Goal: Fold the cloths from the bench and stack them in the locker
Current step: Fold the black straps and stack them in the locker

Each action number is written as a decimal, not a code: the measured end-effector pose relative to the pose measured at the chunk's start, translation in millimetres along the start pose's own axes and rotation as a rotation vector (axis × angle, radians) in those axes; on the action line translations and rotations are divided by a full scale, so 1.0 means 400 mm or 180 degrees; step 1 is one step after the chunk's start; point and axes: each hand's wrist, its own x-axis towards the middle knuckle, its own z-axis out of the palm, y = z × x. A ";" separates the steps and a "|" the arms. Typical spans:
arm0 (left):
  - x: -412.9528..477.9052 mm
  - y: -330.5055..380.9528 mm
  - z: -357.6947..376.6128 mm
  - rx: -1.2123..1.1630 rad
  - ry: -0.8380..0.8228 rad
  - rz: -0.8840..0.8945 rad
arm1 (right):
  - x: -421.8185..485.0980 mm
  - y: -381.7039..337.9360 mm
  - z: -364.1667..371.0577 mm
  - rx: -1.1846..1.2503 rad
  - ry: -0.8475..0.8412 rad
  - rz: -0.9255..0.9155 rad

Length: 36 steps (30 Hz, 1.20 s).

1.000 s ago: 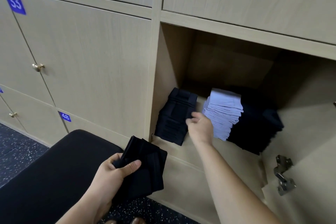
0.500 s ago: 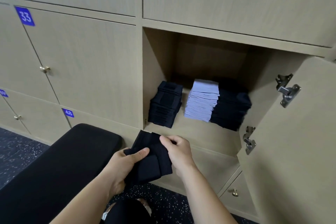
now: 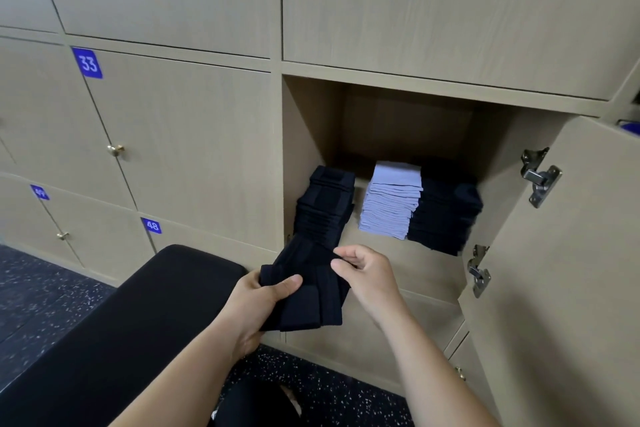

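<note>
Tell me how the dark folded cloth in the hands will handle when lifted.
Likely floppy: the dark cloth hangs past the left hand. Probably light: the right hand pinches only its top edge. Its layers may splay if held by one corner.

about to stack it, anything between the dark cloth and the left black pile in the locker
Nothing visible. The dark cloth, held by left hand and right hand, is just below the left black pile; the locker door stands open.

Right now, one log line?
left hand: grips folded black cloths | right hand: pinches their top | open beige wooden locker: three stacks
</note>
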 end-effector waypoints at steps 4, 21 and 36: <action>0.004 0.003 0.011 -0.0097 -0.0006 0.0024 | 0.012 0.001 -0.018 0.0126 -0.0023 0.0334; 0.055 0.020 0.007 0.0021 -0.0073 0.0313 | 0.092 0.007 -0.011 -0.0022 0.0075 0.0194; 0.175 0.013 -0.010 -0.0058 0.0329 0.0431 | 0.194 0.042 0.006 0.0856 0.0259 0.0568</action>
